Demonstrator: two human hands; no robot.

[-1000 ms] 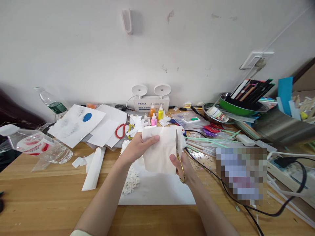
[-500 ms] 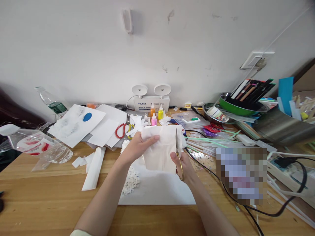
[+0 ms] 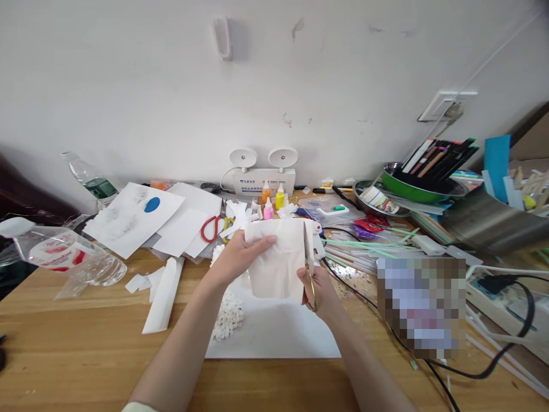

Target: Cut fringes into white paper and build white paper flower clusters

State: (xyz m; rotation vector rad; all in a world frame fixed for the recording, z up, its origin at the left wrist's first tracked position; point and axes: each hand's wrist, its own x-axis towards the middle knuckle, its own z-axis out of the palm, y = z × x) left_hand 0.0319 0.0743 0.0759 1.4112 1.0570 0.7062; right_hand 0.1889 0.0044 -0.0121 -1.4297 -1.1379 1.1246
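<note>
My left hand (image 3: pixel 240 254) pinches the left side of a white sheet of paper (image 3: pixel 277 269), its thumb lying across the front. In my right hand (image 3: pixel 319 289) is a pair of scissors (image 3: pixel 311 286) with gold-coloured handles. The scissor blades point away from me along the sheet's right side, and a narrow strip stands to the right of them. Below the hands lies a white sheet (image 3: pixel 278 332) on the table, with a heap of small white pieces (image 3: pixel 227 315) on its left part, partly hidden by my left forearm.
Red-handled scissors (image 3: pixel 210 228) and small bottles of pink (image 3: pixel 268 210), orange and yellow stand behind the held paper. To the left are paper sheets (image 3: pixel 171 229) and a plastic bottle (image 3: pixel 68 252). Straws (image 3: pixel 355 252), a black cable (image 3: pixel 364 300) and a green bowl of pens (image 3: pixel 416 186) are at right.
The held paper and the scissors have shifted slightly left. The blades now show more fully against the paper's right side. My left hand keeps its grip.
</note>
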